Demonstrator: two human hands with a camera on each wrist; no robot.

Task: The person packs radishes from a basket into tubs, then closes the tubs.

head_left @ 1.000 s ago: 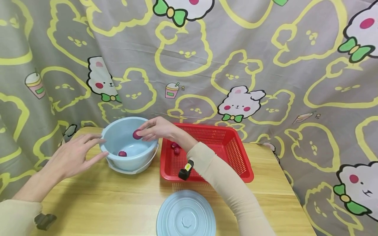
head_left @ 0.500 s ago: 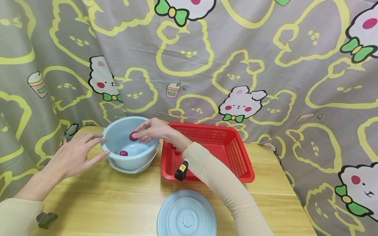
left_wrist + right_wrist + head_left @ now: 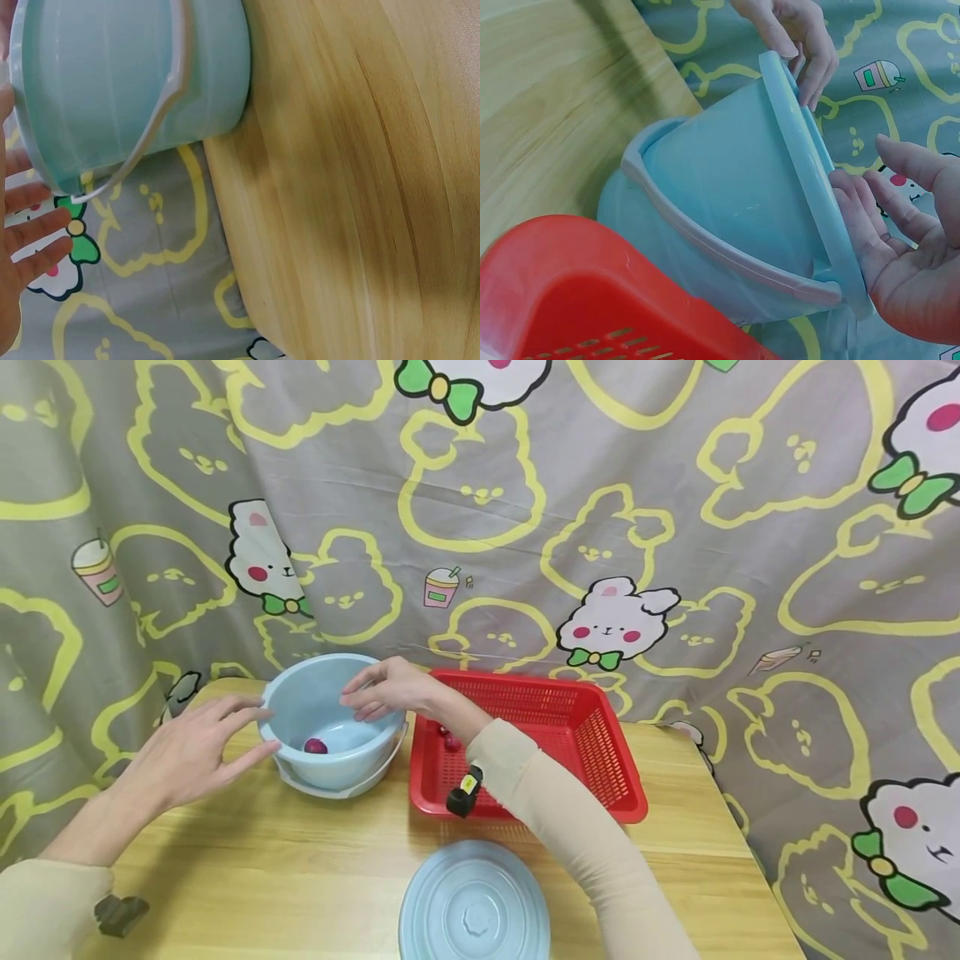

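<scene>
A light-blue bucket point(image 3: 337, 768) with a pale handle stands at the back left of the wooden table. Inside on its floor shows a small round purplish-red thing point(image 3: 315, 746), plum-like in colour. My right hand point(image 3: 393, 687) is over the bucket's right rim, fingers apart and bent a little, with nothing between them. In the right wrist view its fingers point(image 3: 859, 214) lie against the rim. At the left rim is my left hand point(image 3: 198, 747), fingers spread and fingertips right by the edge. Part of the bucket's inside is hidden by its front wall.
A red slotted basket point(image 3: 592, 760) stands right of the bucket, with small dark-red round things point(image 3: 450, 739) in it, partly behind my right forearm. A round light-blue lid point(image 3: 476, 906) lies in front. A patterned curtain point(image 3: 495, 485) hangs behind the table.
My right hand held a purplish-red round thing over the bucket, moved slightly left, then let go of it. The left hand stays at the rim.
</scene>
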